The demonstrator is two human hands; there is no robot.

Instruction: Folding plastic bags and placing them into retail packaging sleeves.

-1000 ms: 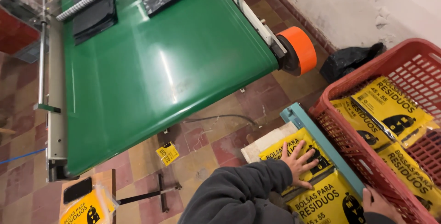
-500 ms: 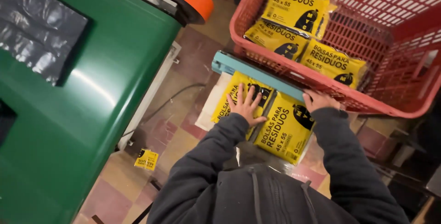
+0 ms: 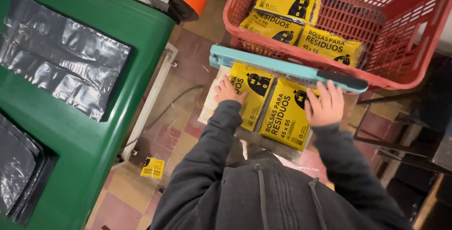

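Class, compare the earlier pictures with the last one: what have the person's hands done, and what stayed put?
The right hand has come up onto the right yellow packet; a second ago it sat low at the edge. The left hand stays flat on the left yellow packet. Both packets remain under the teal bar, beside the red basket.

A worker in a dark charcoal hooded jacket; long sleeves run to both wrists, the cloth creased; a front zip and two drawcords hang at the chest; left hand (image 3: 229, 91) and right hand (image 3: 324, 105) ungloved.
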